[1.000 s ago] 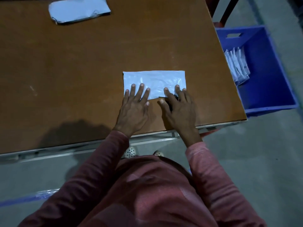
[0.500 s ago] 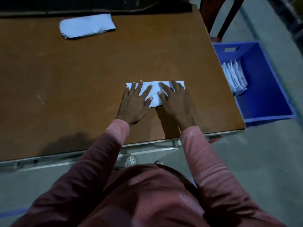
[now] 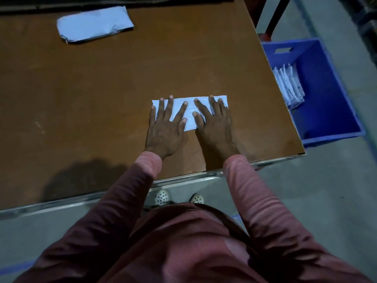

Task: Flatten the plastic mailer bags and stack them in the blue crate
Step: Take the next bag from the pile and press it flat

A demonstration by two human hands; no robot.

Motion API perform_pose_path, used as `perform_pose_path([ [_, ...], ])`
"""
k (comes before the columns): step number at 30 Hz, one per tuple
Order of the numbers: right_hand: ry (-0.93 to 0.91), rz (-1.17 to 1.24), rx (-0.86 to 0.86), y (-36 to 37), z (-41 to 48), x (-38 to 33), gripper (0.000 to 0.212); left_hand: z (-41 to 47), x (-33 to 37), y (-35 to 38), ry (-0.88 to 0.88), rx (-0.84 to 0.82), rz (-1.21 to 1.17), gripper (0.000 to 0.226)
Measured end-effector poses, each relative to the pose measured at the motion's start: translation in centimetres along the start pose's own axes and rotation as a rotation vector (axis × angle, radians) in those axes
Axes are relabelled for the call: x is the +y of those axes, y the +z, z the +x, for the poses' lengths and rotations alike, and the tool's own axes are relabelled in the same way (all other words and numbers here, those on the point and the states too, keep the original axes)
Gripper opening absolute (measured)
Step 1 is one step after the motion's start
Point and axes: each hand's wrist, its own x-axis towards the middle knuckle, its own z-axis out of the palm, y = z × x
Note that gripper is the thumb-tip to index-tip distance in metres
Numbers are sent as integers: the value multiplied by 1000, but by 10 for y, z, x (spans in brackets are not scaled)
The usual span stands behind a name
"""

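The flattening step is in hand: a white mailer bag (image 3: 189, 114) is pressed flat against the brown tabletop (image 3: 102, 94), near the edge closest to the person. The left hand (image 3: 166, 127) and the right hand (image 3: 214, 127) are laid palm-down on it side by side, fingers spread and extended; nothing is clasped by either grip, and the bag is only pinned under the flat fingers and palms. Well beyond this bag, toward the far corner of the tabletop, a second mailer bag (image 3: 94, 24) is seen lying loosely rolled or folded, not yet flattened. To the right of the pressed bag, past the tabletop's edge and lower down on the floor, the blue crate (image 3: 326, 111) is found, with a row of flattened bags (image 3: 289, 86) leaning against its near wall. The next move is judged to call for the pressed bag to be pinched at an edge, carried to the right over the tabletop's edge, and set against the bags already in the crate without letting it spring open again.
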Motion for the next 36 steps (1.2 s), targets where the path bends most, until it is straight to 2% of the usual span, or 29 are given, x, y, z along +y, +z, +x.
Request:
perform_pose_path([
  [3, -18, -20, -166, -17, 2, -1, 55, 2, -3, 0, -7, -49, 1, 60],
  [5, -17, -15, -219, -29, -5, -4, 58, 0, -5, 0, -30, -78, -10, 64],
  [10, 12, 36, -170, -22, -40, -4, 59, -17, -4, 7, 1, -52, 1, 74],
  [13, 35, 36, -175, -19, -42, -4, 58, -18, -2, 4, 7, -78, -16, 71],
  [18, 27, 56, -297, -38, -30, -2, 57, -11, -6, -12, -22, -143, -132, 64],
  [20, -4, 1, -228, -48, -17, 0, 55, -3, -15, -21, -40, -84, -168, 63],
  [22, -21, -58, -172, -58, 3, 3, 63, 12, -25, -36, -39, -103, -177, 71],
  [25, -16, -55, -311, -71, 32, 5, 82, 39, -35, -57, -1, -219, -113, 87],
  [27, -49, -103, -376, -77, 44, 4, 95, 55, -38, -68, 48, -243, -71, 76],
  [29, -49, -135, -374, -85, 47, 3, 105, 66, -39, -77, 122, -215, -55, 46],
  [30, -36, -141, -353, -89, 45, 2, 107, 69, -36, -82, 154, -203, -57, 46],
  [33, 17, -160, -278, -103, 38, 6, 95, 83, -21, -94, 237, -150, -58, 50],
  [36, 52, -155, -224, -120, 29, 20, 67, 108, 3, -103, 361, -93, -17, 36],
])
